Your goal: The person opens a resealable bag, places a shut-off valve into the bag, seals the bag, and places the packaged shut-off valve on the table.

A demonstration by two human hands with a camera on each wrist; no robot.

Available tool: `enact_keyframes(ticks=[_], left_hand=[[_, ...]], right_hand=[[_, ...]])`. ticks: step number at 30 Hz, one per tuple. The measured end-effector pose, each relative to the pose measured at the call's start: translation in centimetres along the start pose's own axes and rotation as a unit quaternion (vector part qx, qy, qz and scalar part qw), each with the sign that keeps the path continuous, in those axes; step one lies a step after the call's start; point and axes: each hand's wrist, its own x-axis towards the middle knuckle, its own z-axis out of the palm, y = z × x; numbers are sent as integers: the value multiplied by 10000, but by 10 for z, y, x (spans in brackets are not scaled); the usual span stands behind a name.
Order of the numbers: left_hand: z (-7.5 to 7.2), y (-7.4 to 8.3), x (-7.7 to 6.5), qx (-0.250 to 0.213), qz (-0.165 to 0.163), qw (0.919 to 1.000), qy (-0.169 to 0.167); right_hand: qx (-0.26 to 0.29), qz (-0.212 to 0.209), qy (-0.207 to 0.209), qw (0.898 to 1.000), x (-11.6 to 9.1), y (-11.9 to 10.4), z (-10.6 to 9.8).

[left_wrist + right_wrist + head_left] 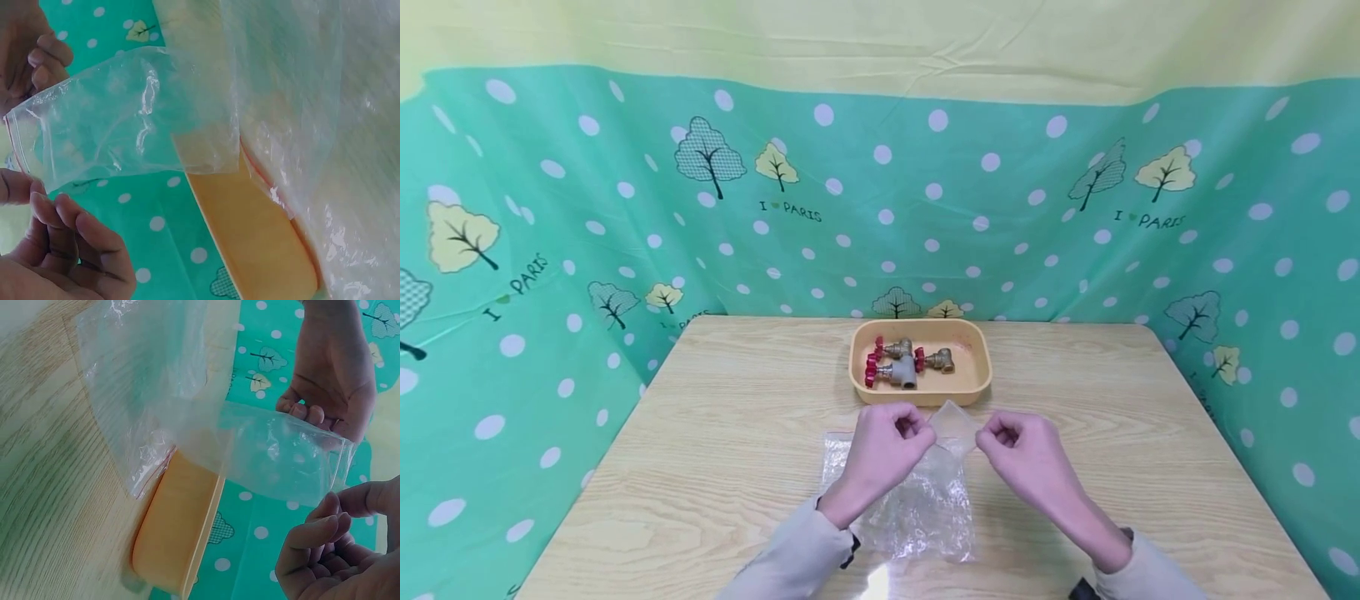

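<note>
Head view: I find a small bag (pixel 953 427), clear, raised over the tabletop (pixel 700 458). The left hand (pixel 886 443) pinches one corner of its red-lined mouth; the right hand (pixel 1032 457) pinches the other. Beneath the left forearm I note a large bag (pixel 917 512) lying flat. Farther back, a tub (pixel 967 367) contains three red-handled valves (pixel 904 372).

small bag (pixel 119 122) is clear, tray (pixel 970 367) peach, curtain (pixel 857 200) green with pale dots.
</note>
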Motion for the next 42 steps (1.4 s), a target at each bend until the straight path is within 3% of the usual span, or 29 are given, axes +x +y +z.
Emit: enact_keyframes(ticks=[7, 14, 19, 23, 26, 32, 37, 40, 42], left_hand=[[-4, 2, 5, -42, 163, 9999, 14], [-2, -5, 7, -259, 725, 9969, -184], [2, -19, 7, -522, 590, 9936, -813], [8, -26, 4, -229, 424, 9867, -1554], [17, -27, 0, -56, 339, 9830, -1805], [27, -27, -1, -547, 287, 9830, -1731], [28, -27, -1, -721, 258, 9845, -1576], [26, -27, -1, -714, 223, 9853, -1537], [25, -28, 0, -651, 284, 9854, -1545]], right_hand=[[-14, 130, 53, 9999, 0, 1, -5], [34, -19, 39, 10000, 2, -1, -2], [60, -74, -21, 10000, 2, -2, -1], [76, -131, -66, 9999, 3, -3, -2], [131, -210, -111, 9996, 3, -3, -2], [250, -284, -216, 9991, 4, -4, -2], [-50, -239, -278, 9993, 4, -7, -4], [-516, -622, -26, 9967, 2, -10, -5], [-816, -1189, 224, 9893, 0, -12, -5]])
